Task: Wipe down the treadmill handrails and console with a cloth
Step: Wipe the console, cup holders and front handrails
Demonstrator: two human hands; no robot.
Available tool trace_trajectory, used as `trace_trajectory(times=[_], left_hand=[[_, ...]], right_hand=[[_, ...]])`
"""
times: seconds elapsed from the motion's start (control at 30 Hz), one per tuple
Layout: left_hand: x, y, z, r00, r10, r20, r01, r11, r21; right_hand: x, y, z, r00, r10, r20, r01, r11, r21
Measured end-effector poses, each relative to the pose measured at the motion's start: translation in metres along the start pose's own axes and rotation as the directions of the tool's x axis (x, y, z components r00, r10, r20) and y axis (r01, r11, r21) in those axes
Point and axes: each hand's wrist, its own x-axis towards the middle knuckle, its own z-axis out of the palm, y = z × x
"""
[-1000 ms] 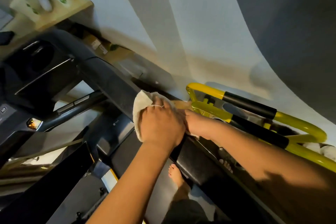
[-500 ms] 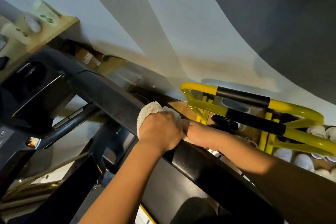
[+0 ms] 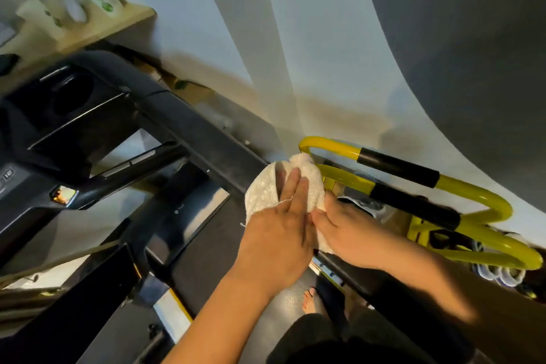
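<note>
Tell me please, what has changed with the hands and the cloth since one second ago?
The left hand was curled over the cloth; now its fingers lie straight, pressing it flat. The right hand remains beside it on the cloth's edge. The cloth stays on the black handrail.

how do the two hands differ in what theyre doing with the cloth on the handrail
The left hand lies flat on top of the cloth with fingers straight, pressing it onto the handrail; the right hand sits at the cloth's right edge with fingers curled onto it. The left hand covers much of the cloth; the right hand touches only its edge. Both touch the same white cloth, side by side.
</note>
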Motion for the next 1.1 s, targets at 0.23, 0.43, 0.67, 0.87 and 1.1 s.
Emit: trace_trajectory(times=[0.23, 0.43, 0.67, 0.87, 1.1], left_hand=[[0.032, -0.019, 0.009, 0.969, -0.241, -0.050, 0.243, 0.970, 0.027], [-0.033, 0.003, 0.038, 0.959, -0.127, -0.255, 0.092, 0.985, -0.145], [-0.006, -0.025, 0.032, 0.937, -0.212, -0.278, 0.139, 0.956, -0.259], [-0.024, -0.008, 0.067, 0.803, -0.335, -0.494, -0.028, 0.805, -0.592], [-0.031, 0.037, 0.117, 0.853, -0.519, 0.057, -0.056, -0.199, -0.978]], right_hand=[[0.040, 0.005, 0.005, 0.996, 0.039, -0.079, -0.024, 0.983, 0.184], [-0.027, -0.011, 0.018, 0.977, -0.162, -0.135, 0.139, 0.976, -0.165], [-0.002, -0.018, 0.017, 0.978, -0.062, -0.198, 0.064, 0.998, 0.003], [0.001, -0.010, 0.053, 0.911, -0.242, -0.335, 0.189, 0.965, -0.184], [-0.014, 0.002, 0.065, 0.767, -0.568, -0.300, 0.140, 0.603, -0.785]])
